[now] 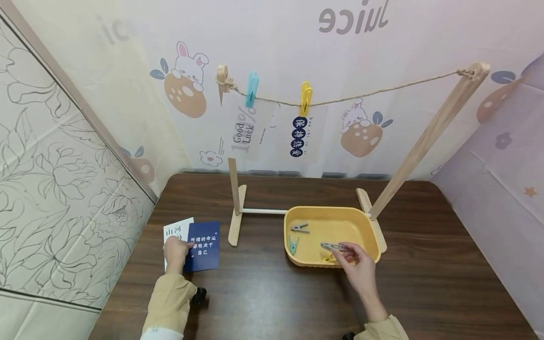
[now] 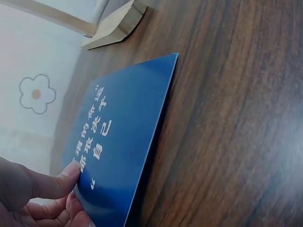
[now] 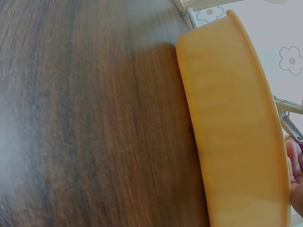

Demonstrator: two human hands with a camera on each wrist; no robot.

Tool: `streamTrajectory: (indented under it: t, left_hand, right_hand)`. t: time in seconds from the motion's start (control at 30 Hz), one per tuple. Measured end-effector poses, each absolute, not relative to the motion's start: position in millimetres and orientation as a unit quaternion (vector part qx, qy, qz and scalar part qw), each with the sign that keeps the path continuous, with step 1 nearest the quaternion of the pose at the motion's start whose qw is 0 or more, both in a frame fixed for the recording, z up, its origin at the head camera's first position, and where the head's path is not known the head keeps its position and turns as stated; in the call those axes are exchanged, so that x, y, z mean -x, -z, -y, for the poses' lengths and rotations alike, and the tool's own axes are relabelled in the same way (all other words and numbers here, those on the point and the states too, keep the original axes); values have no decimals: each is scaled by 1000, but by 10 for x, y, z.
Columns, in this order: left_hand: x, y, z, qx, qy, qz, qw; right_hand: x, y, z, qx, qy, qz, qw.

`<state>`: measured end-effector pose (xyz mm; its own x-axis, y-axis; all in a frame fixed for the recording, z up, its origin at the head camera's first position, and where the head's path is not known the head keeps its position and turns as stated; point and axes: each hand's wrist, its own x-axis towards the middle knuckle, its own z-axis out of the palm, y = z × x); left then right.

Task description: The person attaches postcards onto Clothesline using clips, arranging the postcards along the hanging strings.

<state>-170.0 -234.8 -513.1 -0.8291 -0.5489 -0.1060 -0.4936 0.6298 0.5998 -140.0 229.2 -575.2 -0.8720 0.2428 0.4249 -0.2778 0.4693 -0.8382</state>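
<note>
At the table's left, my left hand (image 1: 175, 252) pinches a dark blue card (image 2: 124, 120) with white characters. Its thumb lies on the card's face and its fingers curl at the edge. A white card (image 1: 182, 226) lies partly under that hand and beside the blue one. My right hand (image 1: 359, 270) holds a grey clothespin (image 1: 332, 247) between thumb and fingers, over the yellow basin (image 1: 361, 215). In the right wrist view the basin wall hides part of the hand. Inside the basin are another grey clothespin (image 1: 300, 228), a green clothespin (image 1: 293, 245) and a yellow clothespin (image 1: 329, 258).
Behind the basin stands a wooden rack, its right post (image 1: 429, 141) leaning in view. Along its twine (image 1: 382, 90), a blue clothespin (image 1: 252, 89) holds a "Good Luck" card (image 1: 250, 127) and a yellow clothespin (image 1: 305, 99) holds a card with round dark characters (image 1: 299, 137).
</note>
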Motion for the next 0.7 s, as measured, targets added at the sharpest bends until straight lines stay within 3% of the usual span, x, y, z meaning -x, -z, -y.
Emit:
streamTrajectory:
  t: [0.27,0.53,0.63,0.7]
  left_hand:
    - [1635,5060,2362,-275,363,887,80]
    - [1589,4901,2308,-245,377,888,95]
    - [1576,4851,2273,-232,387,887,103]
    - [1568,4820,2248,-225,392,886,106]
  right_hand:
    - [1376,5639,-2322,-23,-535,812,233]
    - [1199,4902,-2150,-35,-549,808,213]
    - [1251,4969,-2252,-34,-521,828,207]
    - [1365,5241,-2423,-60,-508,830,223]
